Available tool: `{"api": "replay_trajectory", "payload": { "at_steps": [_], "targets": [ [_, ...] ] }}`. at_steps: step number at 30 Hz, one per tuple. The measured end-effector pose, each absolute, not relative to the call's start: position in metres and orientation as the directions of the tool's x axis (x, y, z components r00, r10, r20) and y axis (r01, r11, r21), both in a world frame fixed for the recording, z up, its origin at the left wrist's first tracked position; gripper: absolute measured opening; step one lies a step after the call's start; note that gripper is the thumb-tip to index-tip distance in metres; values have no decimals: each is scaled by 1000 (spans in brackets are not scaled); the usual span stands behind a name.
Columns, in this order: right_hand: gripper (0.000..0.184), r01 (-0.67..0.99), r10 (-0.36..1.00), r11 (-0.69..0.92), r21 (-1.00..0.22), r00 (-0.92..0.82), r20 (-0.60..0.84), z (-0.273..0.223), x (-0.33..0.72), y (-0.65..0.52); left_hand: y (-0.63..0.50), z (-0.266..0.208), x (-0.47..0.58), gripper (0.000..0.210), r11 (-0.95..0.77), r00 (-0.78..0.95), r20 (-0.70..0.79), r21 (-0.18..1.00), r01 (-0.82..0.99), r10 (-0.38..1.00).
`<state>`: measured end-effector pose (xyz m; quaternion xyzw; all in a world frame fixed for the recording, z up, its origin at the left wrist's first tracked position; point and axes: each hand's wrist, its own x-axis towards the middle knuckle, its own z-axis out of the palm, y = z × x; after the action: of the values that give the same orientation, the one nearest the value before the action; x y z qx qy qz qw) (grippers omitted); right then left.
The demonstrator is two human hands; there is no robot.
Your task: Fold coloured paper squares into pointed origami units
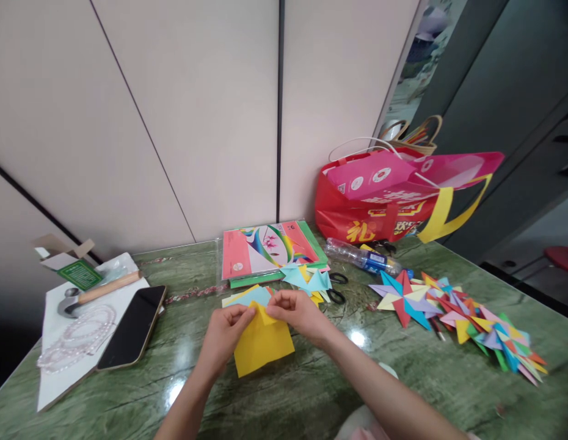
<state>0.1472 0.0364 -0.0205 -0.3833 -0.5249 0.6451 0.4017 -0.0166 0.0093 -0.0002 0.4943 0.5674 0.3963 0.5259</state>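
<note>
A yellow sheet of paper hangs between my two hands above the green marbled table. My left hand pinches its upper left edge between thumb and fingers. With thumb and forefinger, my right hand grips the paper's top right part, where a small piece looks folded over. Just behind the hands lie several coloured sheets, partly covered by them. Light blue and yellow folded paper pieces rest beyond my right hand, touching black-handled scissors.
A packet of coloured paper lies at the back. Right of it are a plastic bottle, a red gift bag and several folded paper stars. On the left are a phone, a hammer, beads and a small box.
</note>
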Motion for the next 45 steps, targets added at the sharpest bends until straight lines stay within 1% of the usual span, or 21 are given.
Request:
{"api": "replay_trajectory", "payload": {
  "at_steps": [3,7,9,15,21,28,37,45],
  "targets": [
    [31,-127,928,-145,-981,-362,-90,-22,147,37,8,2,-15,35,225,58,-232,968,107,971],
    [32,-140,948,-164,-976,-294,-117,-25,148,38,7,5,-13,33,283,148,-280,959,1,948],
    [31,-142,954,-165,-976,-275,-121,-26,149,38,7,4,-13,32,298,174,-291,954,-17,941],
    [24,-109,958,-92,-990,-282,-58,-25,147,39,7,1,-15,31,302,192,-293,953,-22,937],
    [23,-81,969,-50,-995,-245,-29,-22,146,38,7,3,-13,33,312,209,-294,949,-54,933],
    [19,-29,965,37,-999,-259,43,-24,146,38,7,-2,-9,36,341,156,-329,938,-59,931],
    [15,9,968,48,-999,-246,44,-22,145,37,6,-3,-8,36,365,169,-347,927,-86,922],
    [14,9,969,64,-998,-242,60,-23,144,37,6,-4,-9,36,364,185,-345,928,-81,920]
  ]
}}
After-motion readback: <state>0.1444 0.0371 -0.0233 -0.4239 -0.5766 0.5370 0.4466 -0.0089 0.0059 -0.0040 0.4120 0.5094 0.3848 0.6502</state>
